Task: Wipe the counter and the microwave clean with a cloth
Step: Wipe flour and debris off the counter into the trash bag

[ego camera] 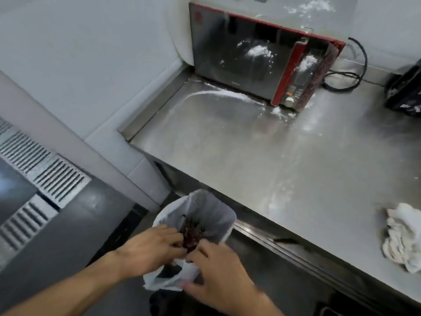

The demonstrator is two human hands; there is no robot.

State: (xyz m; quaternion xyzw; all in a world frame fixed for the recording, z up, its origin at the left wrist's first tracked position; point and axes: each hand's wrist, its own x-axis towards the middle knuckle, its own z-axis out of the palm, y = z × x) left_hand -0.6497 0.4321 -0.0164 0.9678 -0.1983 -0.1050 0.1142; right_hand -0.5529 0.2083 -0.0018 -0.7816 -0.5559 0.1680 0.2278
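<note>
Both my hands are at one white bag [205, 208] below the counter [250, 160]: my right hand [218, 267] pinches its near rim, my left hand [150, 247] curls into its mouth, grip unclear. One cloth [403, 238] lies on the counter, well apart from the one powder-dusted microwave [239, 65]

The middle of the counter [262, 169] lies open. The microwave [246, 62] blocks its upper end, a cable [355, 76] and a black object [405, 92] at upper right; a cloth [403, 238] sits at the right edge, a bin bag [169, 213] at lower centre
</note>
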